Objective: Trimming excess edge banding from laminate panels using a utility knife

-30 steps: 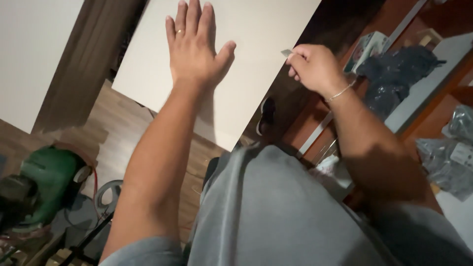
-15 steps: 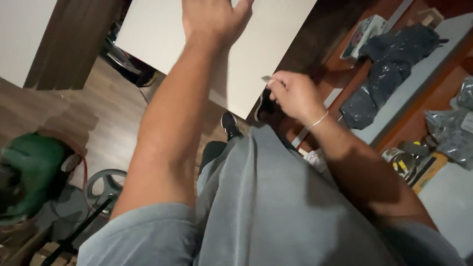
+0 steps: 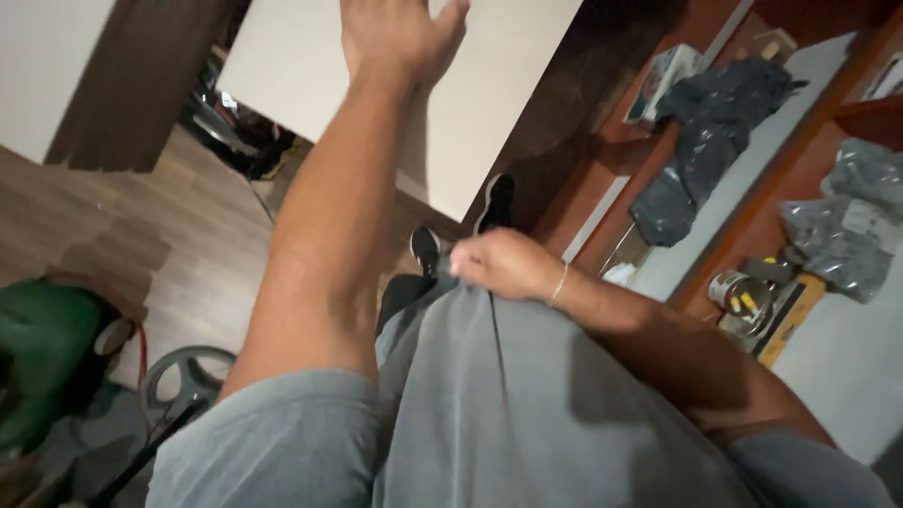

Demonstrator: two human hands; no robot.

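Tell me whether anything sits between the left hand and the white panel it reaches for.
Nothing visible does. The left hand lies spread, palm against the white panel, with no object between them. The right hand is down at the grey shirt.

wood plank floor point(image 3: 188, 235) | white wall point(image 3: 47, 56) | reddish shelves point(image 3: 809, 160) | dim light

Person wears a grey short-sleeved shirt point(image 3: 527, 404), plain, loose, with soft folds down the front; sleeves end above the elbow, forearms bare. Thin silver-coloured bracelet point(image 3: 560, 282) at the wrist of the right hand point(image 3: 503, 263). Left hand point(image 3: 395, 38) without rings or watch. Black shoes point(image 3: 425, 249) with pale soles.
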